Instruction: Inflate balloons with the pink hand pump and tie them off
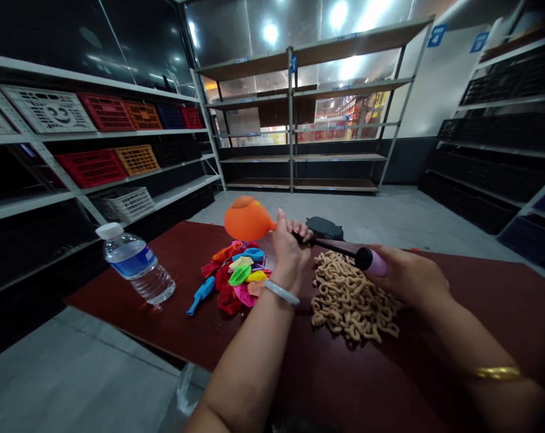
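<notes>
An orange balloon, partly inflated, sticks out to the left of my left hand. My left hand is closed around the balloon's neck and the black end of a hand balloon pump. From there a black rod runs right to a black collar and a light purple barrel. My right hand is wrapped round that purple barrel. Below my left hand lies a heap of flat, coloured balloons. A pile of curled, tan snack-like pieces sits under the pump; I cannot tell exactly what they are.
A water bottle with a white cap stands on the dark red table at left. Beyond the table is a dark grey object. Shelves with crates line the left side; a metal rack stands at the back.
</notes>
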{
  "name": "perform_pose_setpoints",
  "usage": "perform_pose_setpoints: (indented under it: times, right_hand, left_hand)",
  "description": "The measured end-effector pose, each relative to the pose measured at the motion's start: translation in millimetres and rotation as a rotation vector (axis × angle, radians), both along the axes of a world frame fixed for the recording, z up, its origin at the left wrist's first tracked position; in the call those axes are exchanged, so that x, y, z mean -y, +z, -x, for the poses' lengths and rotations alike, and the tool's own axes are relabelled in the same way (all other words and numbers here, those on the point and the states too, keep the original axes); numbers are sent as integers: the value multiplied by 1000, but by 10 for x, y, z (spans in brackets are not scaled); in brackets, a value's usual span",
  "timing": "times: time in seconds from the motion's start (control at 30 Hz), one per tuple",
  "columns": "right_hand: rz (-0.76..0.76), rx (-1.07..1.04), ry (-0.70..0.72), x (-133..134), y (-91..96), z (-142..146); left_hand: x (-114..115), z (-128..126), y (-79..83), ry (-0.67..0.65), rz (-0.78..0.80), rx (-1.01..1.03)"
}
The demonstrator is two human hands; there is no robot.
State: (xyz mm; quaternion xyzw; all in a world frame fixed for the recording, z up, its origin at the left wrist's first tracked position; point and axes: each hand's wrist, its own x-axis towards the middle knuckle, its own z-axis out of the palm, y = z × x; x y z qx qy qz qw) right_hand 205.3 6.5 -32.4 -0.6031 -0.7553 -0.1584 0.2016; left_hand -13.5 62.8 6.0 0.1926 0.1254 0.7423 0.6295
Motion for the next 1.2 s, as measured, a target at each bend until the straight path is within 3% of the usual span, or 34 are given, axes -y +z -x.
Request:
perform_pose_setpoints:
  times: [0.1, 0.2, 0.5, 0.67, 0.9, 1.1, 1.2]
  right_hand:
    - [36, 7, -13, 0, 3, -53]
    - [52, 49, -58, 18, -18, -5]
    - [-40, 60, -44, 158, 36, 249]
    - [-82, 77, -41, 227, 59, 328]
    - [-57, 6, 36, 163, 45, 291]
    - [-35, -3, 22, -3, -33, -46]
    - [-3, 0, 13, -21, -27, -120]
  left_hand:
    - [-65, 141, 7, 63, -22, -10]
    - [-50, 112, 7, 52, -31, 4]
    - [243, -553, -147, -160, 28, -1]
    - [339, -661, -183, -164, 25, -14]
    - [266, -438, -50, -168, 39, -41]
    - [11, 67, 38, -22, -50, 4]
    - [-33, 170, 43, 12, -86, 5]
